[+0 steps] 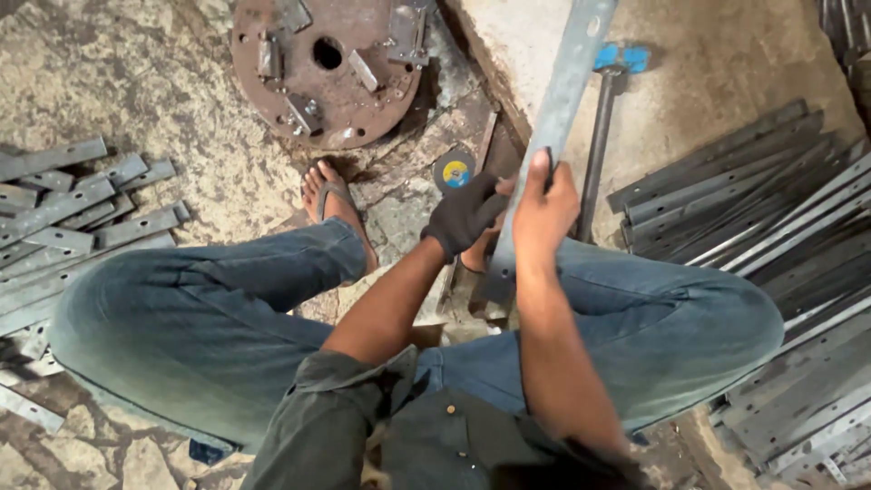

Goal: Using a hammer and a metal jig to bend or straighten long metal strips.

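Steel strip (555,100), stiff and probably heavy, points to 12 o'clock; right hand (543,210) clamps its lower part, gloved left hand (464,216) pinches beside.

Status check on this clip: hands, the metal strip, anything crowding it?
Right hand bare, gripping long grey metal strip. Left hand gloved, at strip's lower end. Hammer lies just beside it; strip piles to the right.

- You work in dim, uneven light; the brightest patch falls on the concrete slab (717,63) at the upper right.
- Your legs cast soft shadows on the floor (181,109).
- Pale glare streaks the metal strips (771,227) on your right.
- The bottom edge blurs and darkens.
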